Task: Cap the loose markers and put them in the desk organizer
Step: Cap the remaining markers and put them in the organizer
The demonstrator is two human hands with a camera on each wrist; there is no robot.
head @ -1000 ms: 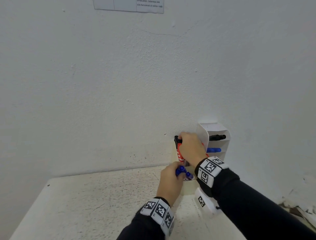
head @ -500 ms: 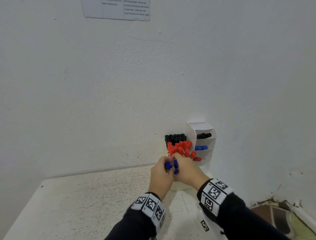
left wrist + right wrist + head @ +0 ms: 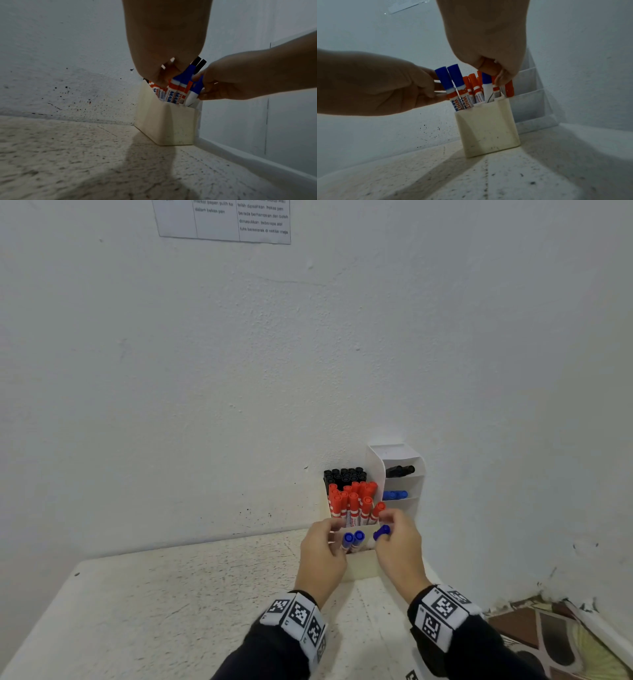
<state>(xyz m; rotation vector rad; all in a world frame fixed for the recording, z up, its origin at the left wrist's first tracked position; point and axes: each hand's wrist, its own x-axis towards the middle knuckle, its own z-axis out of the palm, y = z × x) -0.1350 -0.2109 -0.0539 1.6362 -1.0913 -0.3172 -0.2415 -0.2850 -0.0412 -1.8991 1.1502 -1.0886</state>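
Observation:
A cream desk organizer (image 3: 362,568) stands against the wall, with black markers (image 3: 344,474) at its back and red markers (image 3: 356,501) in the middle. Two capped blue markers (image 3: 352,538) stand upright in its front compartment. My left hand (image 3: 337,537) holds them from the left, fingertips (image 3: 436,86) against their barrels. My right hand (image 3: 385,525) pinches a third capped blue marker (image 3: 486,83) by its cap; its white barrel dips into the organizer's right side (image 3: 488,125). The left wrist view shows both hands over the organizer (image 3: 168,121).
A white tiered rack (image 3: 375,470) right of the organizer holds a black marker (image 3: 399,470) and a blue marker (image 3: 395,494). The speckled table (image 3: 171,611) meets walls behind and on the right. A patterned mat (image 3: 565,642) lies beyond the table's right edge.
One second ago my right hand was at the red markers. Half a second ago both hands met before the organizer with blue markers. Now they are apart, the markers lowered into it.

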